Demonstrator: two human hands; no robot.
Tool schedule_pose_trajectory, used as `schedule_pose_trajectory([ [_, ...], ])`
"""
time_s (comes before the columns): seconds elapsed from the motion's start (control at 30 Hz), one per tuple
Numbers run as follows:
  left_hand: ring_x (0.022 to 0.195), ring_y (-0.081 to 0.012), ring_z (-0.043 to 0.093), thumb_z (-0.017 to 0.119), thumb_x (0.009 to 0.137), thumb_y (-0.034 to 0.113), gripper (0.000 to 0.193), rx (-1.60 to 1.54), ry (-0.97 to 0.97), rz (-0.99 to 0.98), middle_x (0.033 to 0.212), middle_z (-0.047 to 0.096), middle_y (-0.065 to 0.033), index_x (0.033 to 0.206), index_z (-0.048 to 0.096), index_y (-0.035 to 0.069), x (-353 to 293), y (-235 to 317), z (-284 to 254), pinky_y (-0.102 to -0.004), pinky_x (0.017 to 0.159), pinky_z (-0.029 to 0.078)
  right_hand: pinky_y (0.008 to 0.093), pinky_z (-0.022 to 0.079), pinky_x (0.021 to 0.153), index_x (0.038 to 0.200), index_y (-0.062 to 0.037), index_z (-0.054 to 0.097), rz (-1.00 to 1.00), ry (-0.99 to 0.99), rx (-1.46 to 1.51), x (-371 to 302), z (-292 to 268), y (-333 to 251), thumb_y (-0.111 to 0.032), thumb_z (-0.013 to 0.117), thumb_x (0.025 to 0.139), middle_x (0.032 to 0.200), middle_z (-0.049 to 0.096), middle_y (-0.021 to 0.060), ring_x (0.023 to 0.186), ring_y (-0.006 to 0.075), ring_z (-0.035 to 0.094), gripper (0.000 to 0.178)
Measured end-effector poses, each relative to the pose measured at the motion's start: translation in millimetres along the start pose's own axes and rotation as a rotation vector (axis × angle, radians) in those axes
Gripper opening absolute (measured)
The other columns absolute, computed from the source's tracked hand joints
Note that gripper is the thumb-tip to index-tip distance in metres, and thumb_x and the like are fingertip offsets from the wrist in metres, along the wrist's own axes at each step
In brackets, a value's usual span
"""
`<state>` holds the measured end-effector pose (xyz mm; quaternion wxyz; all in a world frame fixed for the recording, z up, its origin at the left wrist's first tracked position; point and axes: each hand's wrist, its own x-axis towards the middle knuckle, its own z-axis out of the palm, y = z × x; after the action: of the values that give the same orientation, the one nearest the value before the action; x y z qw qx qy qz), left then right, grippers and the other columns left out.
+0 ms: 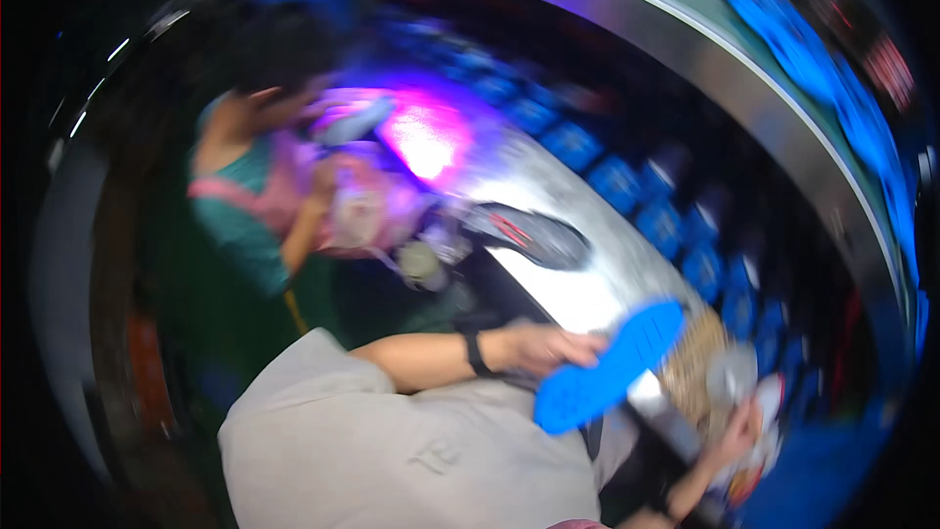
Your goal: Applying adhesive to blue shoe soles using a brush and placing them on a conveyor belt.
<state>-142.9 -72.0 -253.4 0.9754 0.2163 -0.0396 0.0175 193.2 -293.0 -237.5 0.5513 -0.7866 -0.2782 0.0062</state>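
Left hand [540,346] holds a blue shoe sole [609,365]; no container's contents discernible.

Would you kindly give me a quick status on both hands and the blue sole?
Left hand grips blue sole over the bench. Right hand closed on a white item, too blurred to tell. Dark sole lies beyond; co-worker alongside.

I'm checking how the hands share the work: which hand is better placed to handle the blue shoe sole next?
The left hand: it already touches the blue shoe sole. The right hand is lower right at a blurred white item.
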Motion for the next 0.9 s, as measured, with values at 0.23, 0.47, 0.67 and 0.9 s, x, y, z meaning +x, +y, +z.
schedule_pose_trajectory([
  [0.23,0.13,-0.0263,0.055,0.065,0.095,0.015,0.078,0.165,0.204,-0.038,0.143,0.053,-0.0156,0.158,0.02,0.005,50.7,-22.7,32.9,-0.0415,0.108,0.046,0.0234,0.044,0.067,0.094,0.0024,0.068,-0.062,0.002,-0.048,19.5,-60.3,-12.2,-0.011,0.064,0.096,0.078,0.065,0.0011,0.074,0.0073,0.057,0.014],
  [0.47,0.125,-0.0245,0.058,0.07,0.092,0.015,0.083,0.26,0.316,0.04,0.14,0.054,-0.0145,0.158,0.02,0.006,66.7,-31.3,43.5,-0.0409,0.108,0.046,0.0292,0.047,0.062,0.09,-0.0017,0.07,0.035,-0.041,-0.206,38.8,-50.2,-15.8,-0.018,0.067,0.091,0.067,0.064,0.0062,0.062,0.0124,0.059,0.017],
  [0.67,0.125,-0.0238,0.058,0.067,0.094,0.016,0.083,0.244,0.325,0.069,0.14,0.054,-0.0148,0.159,0.017,0.006,65.0,-32.0,47.6,-0.04,0.107,0.046,0.0277,0.048,0.065,0.092,-0.0016,0.071,0.011,0.008,-0.149,36.4,-52.3,-14.3,-0.017,0.066,0.093,0.075,0.068,0.0073,0.068,0.0113,0.061,0.016],
  [0.9,0.125,-0.0238,0.058,0.066,0.096,0.015,0.082,0.241,0.284,0.087,0.141,0.053,-0.0156,0.16,0.015,0.006,66.8,-32.6,48.6,-0.04,0.107,0.047,0.0256,0.047,0.066,0.096,0.0001,0.071,-0.104,0.07,-0.216,19.6,-38.3,-31.2,-0.01,0.065,0.093,0.079,0.069,0.0037,0.071,0.0098,0.061,0.012],
])
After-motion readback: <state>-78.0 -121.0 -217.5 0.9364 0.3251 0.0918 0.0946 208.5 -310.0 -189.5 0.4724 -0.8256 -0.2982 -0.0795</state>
